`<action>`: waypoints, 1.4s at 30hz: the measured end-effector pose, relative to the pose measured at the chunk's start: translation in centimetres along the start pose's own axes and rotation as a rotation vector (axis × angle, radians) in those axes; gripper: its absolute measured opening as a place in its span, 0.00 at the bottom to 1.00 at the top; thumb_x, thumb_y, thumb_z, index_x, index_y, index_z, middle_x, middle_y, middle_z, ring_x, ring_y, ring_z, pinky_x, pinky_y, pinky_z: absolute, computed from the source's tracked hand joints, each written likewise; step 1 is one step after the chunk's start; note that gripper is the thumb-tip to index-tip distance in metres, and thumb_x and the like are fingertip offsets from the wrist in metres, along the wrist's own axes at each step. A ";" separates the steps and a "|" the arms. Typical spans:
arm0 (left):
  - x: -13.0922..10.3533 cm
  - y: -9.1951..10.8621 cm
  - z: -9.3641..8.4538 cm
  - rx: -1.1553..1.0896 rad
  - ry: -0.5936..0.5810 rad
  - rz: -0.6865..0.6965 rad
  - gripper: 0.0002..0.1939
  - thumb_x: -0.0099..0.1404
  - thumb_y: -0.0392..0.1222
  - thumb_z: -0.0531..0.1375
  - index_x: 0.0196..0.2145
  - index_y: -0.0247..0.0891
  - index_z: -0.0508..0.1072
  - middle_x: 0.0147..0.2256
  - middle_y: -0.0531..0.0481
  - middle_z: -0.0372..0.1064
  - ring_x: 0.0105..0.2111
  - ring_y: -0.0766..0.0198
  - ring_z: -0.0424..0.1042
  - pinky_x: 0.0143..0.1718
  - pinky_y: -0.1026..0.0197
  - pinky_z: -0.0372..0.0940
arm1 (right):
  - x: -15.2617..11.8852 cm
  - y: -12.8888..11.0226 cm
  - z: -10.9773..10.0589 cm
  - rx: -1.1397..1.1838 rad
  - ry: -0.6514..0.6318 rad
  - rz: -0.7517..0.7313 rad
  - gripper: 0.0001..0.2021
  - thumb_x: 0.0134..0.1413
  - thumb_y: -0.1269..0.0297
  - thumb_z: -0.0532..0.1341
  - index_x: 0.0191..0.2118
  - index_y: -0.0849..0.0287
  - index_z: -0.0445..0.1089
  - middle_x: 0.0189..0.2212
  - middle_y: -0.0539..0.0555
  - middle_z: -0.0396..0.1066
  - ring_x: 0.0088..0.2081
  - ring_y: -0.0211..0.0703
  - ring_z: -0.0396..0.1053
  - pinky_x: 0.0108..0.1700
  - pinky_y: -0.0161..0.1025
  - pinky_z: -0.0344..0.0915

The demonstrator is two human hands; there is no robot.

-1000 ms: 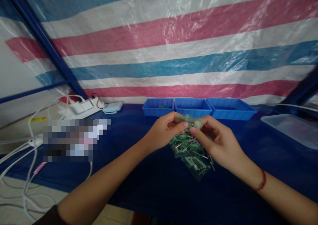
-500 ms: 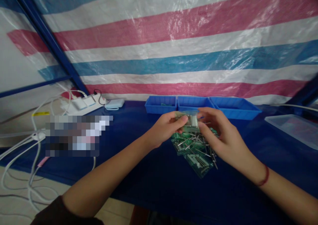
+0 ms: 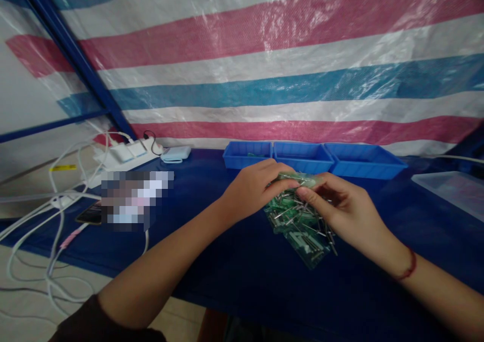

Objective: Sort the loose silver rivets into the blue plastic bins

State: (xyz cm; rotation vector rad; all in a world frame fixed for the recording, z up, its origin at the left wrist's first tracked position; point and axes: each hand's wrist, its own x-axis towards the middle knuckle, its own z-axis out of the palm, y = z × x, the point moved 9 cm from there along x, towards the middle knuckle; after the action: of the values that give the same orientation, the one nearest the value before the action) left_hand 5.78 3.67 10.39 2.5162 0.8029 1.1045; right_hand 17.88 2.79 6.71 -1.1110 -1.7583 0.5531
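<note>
A small clear plastic bag (image 3: 304,180) is pinched between both hands above a pile. My left hand (image 3: 251,188) has its thumb and fingers closed on the bag's left side. On the other side my right hand (image 3: 346,206) grips it with thumb and fingertips. Beneath them lies a heap of loose metal pins (image 3: 297,215) mixed with greenish plastic bags, partly hidden by the hands. One filled bag (image 3: 308,246) lies at the near edge of the heap, with metal and white pieces in it.
Three blue trays stand behind the hands: left (image 3: 247,161), middle (image 3: 302,164), right (image 3: 365,169). A translucent lid or tray (image 3: 449,191) lies right. Left are a power strip (image 3: 126,158), light-blue case (image 3: 176,154), cables and a phone (image 3: 91,212).
My left hand has turned over the bag, its fingers now across the top. My right hand's fingers have closed in, and the bag is tilted flatter. The view has shifted slightly.
</note>
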 end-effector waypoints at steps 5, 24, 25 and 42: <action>0.5 -6.5 -5.7 0.101 0.329 -0.238 0.11 0.65 0.41 0.54 0.44 0.36 0.68 0.36 0.47 0.72 0.35 0.62 0.70 0.39 0.60 0.62 | 0.3 0.3 -1.4 0.015 0.101 -0.012 0.12 0.55 0.58 0.59 0.44 0.54 0.65 0.32 0.51 0.70 0.32 0.39 0.69 0.34 0.37 0.66; -0.7 -9.8 -2.7 0.449 -0.188 -0.371 0.15 0.62 0.49 0.55 0.39 0.38 0.74 0.40 0.45 0.70 0.44 0.56 0.66 0.49 0.58 0.57 | -0.1 -1.8 -0.6 -0.177 0.025 -0.111 0.10 0.56 0.62 0.57 0.44 0.56 0.63 0.31 0.51 0.70 0.31 0.40 0.70 0.30 0.36 0.65; -1.2 -9.6 -1.7 0.411 -0.303 -0.365 0.18 0.60 0.54 0.56 0.39 0.38 0.74 0.40 0.45 0.71 0.42 0.56 0.68 0.47 0.58 0.59 | -0.2 -2.0 -0.5 -0.186 0.014 -0.117 0.10 0.56 0.62 0.57 0.44 0.56 0.63 0.30 0.51 0.71 0.30 0.40 0.70 0.29 0.35 0.65; -0.1 -7.0 -1.7 -0.206 -0.123 -0.384 0.09 0.58 0.44 0.59 0.30 0.35 0.67 0.25 0.55 0.63 0.26 0.67 0.63 0.28 0.65 0.58 | -0.5 -3.0 0.9 -0.253 -0.064 -0.196 0.07 0.57 0.64 0.55 0.41 0.57 0.65 0.32 0.52 0.72 0.31 0.40 0.70 0.33 0.38 0.67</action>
State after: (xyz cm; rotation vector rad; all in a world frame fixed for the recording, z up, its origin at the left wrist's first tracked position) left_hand 1.86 9.26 8.26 2.1205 1.0253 0.8467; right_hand 15.82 0.97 8.35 -1.0840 -2.0073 0.2539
